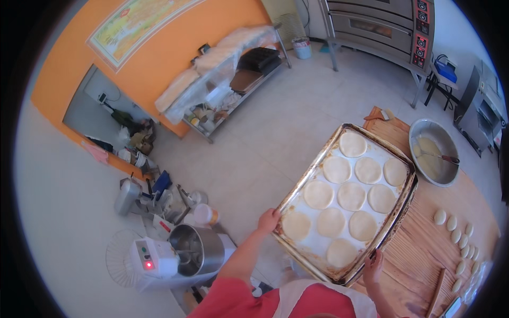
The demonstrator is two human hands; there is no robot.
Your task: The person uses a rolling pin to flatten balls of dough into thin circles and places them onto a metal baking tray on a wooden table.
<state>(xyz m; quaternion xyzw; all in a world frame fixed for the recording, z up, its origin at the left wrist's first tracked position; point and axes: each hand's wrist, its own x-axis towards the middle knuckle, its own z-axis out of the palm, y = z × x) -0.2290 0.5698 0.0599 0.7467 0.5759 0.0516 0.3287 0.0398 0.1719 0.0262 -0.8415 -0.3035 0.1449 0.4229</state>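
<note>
Before me is a metal baking tray (308,260) with a browned rim and a pale lining. Several flat round dough discs (351,196) lie on it in rows, apart or nearly touching. My left hand (269,220) grips the tray's left rim. At the near right edge, my right hand (373,267) holds the rim, its fingers partly hidden. A second dark rim (406,206) shows just under the tray's right side. The tray overlaps the left side of the wooden table (417,234) and juts out over the floor.
On the table are a metal bowl (434,153) of pale batter with a utensil, a brush (381,115), several small dough pieces (463,240) and a rolling pin (436,292). A dough mixer (187,252) stands left. A deck oven (370,31) and a rack (238,85) are beyond.
</note>
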